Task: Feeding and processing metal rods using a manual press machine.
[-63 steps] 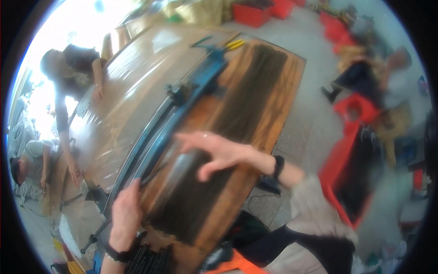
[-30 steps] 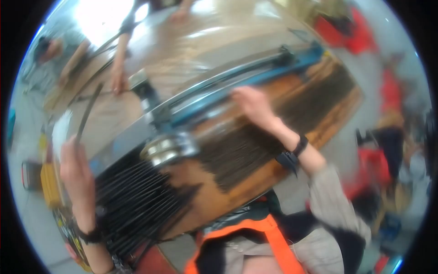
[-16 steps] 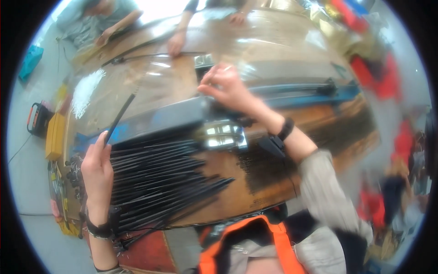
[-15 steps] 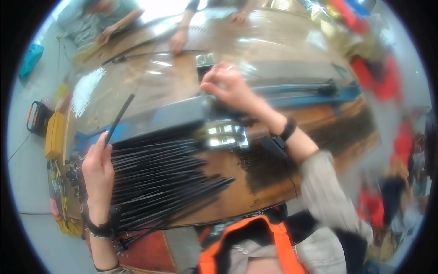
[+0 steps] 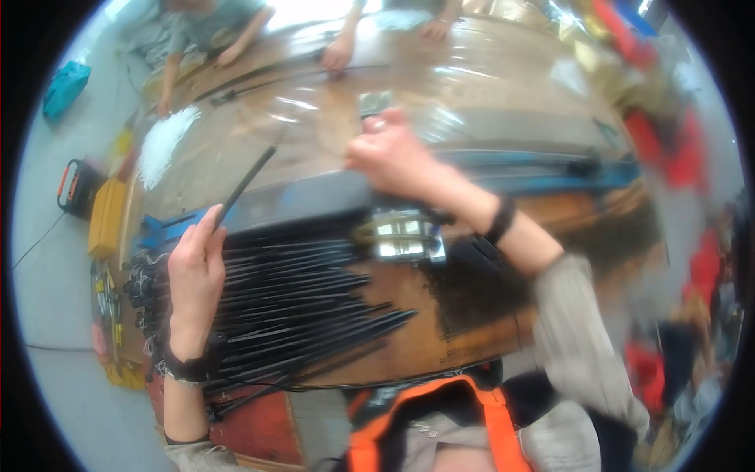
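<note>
My left hand (image 5: 197,263) grips a slim black rod (image 5: 250,179) that slants up and to the right. A thin coil-like end shows faintly at the rod's tip. Farther right, my right hand (image 5: 393,157) is curled closed over a long grey-blue rail (image 5: 303,200); motion blurs it, and whatever its fingers hold is hidden. Below the hands lies a wide bundle of black rods (image 5: 287,295), running left to right on the wooden table. A shiny metal block (image 5: 399,236) sits just below my right hand.
White thin strips (image 5: 167,145) lie heaped at the table's left. Beyond the rail, clear plastic (image 5: 472,79) covers the table, with co-workers' hands (image 5: 338,53) at the far edge. A yellow box (image 5: 106,219) and a black case (image 5: 76,189) stand left of the table.
The view has shifted slightly. My left hand has moved right with the rod, and my right hand's fingers look more tightly curled. A co-worker's arm now reaches down beside the white strips.
</note>
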{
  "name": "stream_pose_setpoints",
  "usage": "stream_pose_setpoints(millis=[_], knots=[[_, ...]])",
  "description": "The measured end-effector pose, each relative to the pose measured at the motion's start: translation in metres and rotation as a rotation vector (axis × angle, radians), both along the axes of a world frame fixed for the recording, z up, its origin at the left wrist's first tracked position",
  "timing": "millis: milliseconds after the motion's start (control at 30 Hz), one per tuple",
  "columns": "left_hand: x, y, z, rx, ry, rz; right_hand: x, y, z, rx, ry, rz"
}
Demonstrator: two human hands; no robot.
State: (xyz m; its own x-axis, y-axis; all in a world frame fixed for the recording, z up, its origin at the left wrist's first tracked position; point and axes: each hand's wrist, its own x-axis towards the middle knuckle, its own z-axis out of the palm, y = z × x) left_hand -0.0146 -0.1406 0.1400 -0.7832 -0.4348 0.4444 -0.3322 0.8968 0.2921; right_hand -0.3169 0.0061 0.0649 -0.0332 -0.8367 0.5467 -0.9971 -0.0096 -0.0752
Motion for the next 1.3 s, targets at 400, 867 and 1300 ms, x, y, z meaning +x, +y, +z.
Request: stream_pose_setpoints(millis=[400, 867, 1300], knots=[[-0.101, -0.007, -0.061, -0.169, -0.124, -0.34, -0.142, 0.234, -0.022, -0.19, 0.355, -0.426], [-0.148, -0.002, -0.085, 0.013, -0.268, -0.412, -0.128, 0.248, -0.03, -0.214, 0.006, -0.558], [-0.157, 0.016, -0.076, -0.05, -0.201, -0.226, -0.01, 0.217, -0.054, -0.1, -0.098, -0.326]])
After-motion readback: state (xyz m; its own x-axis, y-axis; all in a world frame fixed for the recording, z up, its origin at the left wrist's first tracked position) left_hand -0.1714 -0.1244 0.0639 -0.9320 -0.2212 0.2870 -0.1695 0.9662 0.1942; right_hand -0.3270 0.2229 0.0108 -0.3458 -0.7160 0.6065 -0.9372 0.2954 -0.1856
